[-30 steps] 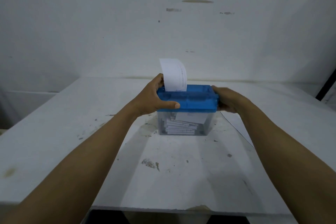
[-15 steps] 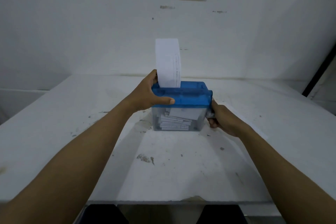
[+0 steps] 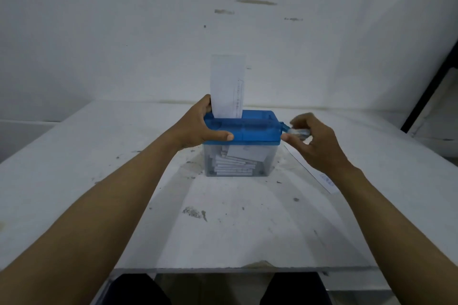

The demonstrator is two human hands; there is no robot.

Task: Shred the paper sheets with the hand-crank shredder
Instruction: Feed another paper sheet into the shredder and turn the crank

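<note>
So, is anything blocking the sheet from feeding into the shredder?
Nothing visible does. The paper sheet stands in the slot of the blue shredder lid; the left hand grips the lid beside it, and the right hand pinches the crank handle.

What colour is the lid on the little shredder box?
Blue. The shredder lid is bright blue above a clear bin, seen in the head view.
</note>
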